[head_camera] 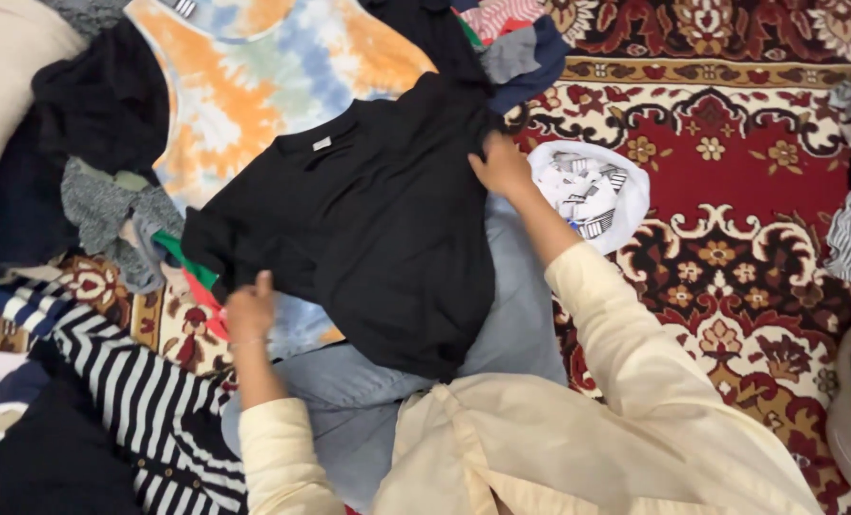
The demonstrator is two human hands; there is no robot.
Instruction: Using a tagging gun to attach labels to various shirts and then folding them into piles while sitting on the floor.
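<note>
A black shirt (378, 224) lies spread over the person's lap at centre. The left hand (250, 307) pinches its hem at 8 o'clock, fingers curled shut on the cloth; the right hand (502, 167) presses down on its edge at 1 o'clock (fingers bent, grip unclear). No bins or baskets hold anything here. A tie-dye top (254, 76) lies under the shirt at 11 o'clock, a striped garment (134, 391) at 7, a white printed garment (588, 191) at 2 on the red patterned carpet (731, 238).

Open red carpet (750, 181) on the right; clothing heap (92, 191) crowding the left.
</note>
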